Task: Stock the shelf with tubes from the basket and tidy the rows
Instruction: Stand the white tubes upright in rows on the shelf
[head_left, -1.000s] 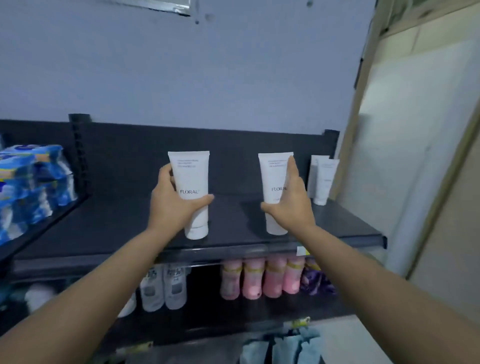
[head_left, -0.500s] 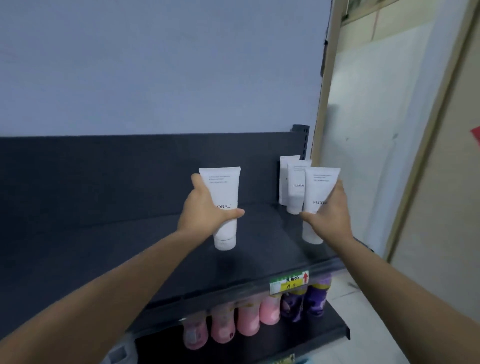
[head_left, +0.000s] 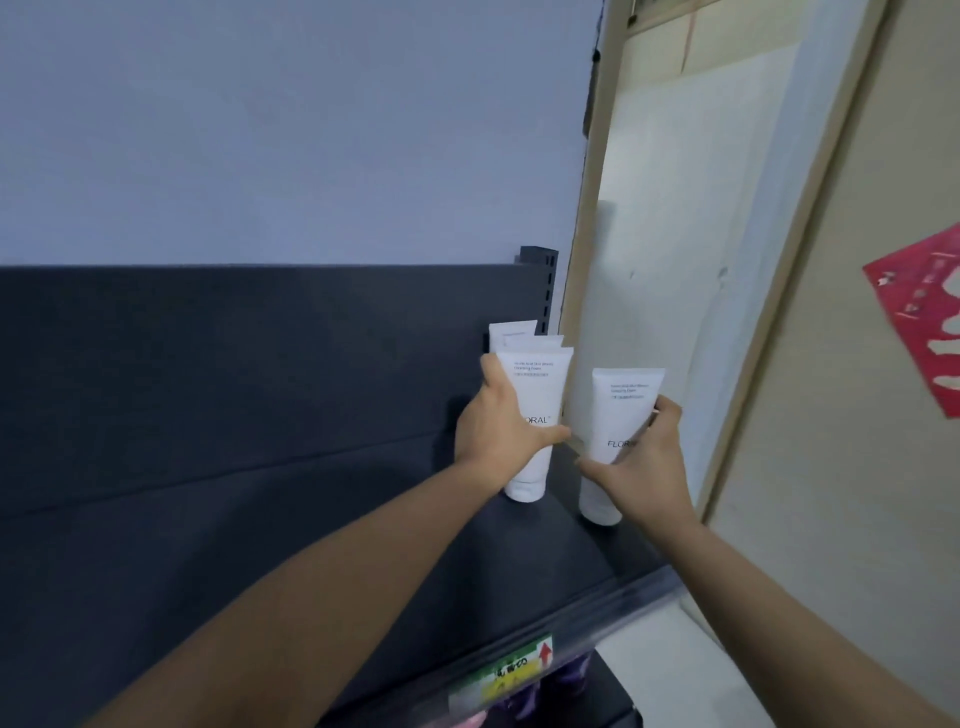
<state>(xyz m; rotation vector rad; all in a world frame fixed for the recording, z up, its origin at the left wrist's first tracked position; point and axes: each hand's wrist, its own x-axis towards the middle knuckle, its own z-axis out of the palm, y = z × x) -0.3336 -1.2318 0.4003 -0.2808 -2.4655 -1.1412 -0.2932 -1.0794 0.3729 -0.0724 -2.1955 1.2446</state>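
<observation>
Cf. a sec ago, both tubes are now shifted from mid-shelf to its R end, and the view is swung R w/ them. The L tube (head_left: 537, 387) is brought just in front of the two back tubes (head_left: 511, 332), which are stood by the upright post (head_left: 545, 280), so a front-to-back row is being built. The R tube (head_left: 621, 410) is carried to the R of that row, near the shelf's end edge, apart from the L tube. Placing of this pair is judged nearly done; set-down and release are not yet made.

L hand (head_left: 496, 436): it is wrapped round the L tube at mid-body, w/ the thumb laid across the front by the "FLORAL" print and the fingers hidden behind. The tube is held upright, cap down. The cap is seen at or just above the shelf (head_left: 260, 519); contact can't be told.

R hand (head_left: 644, 462): the R tube is gripped from its R side, thumb stretched low across the front, fingertips curled at the edge higher up. It is held upright, cap down; whether it is rested on the shelf can't be told.

The basket isn't in view.
</observation>
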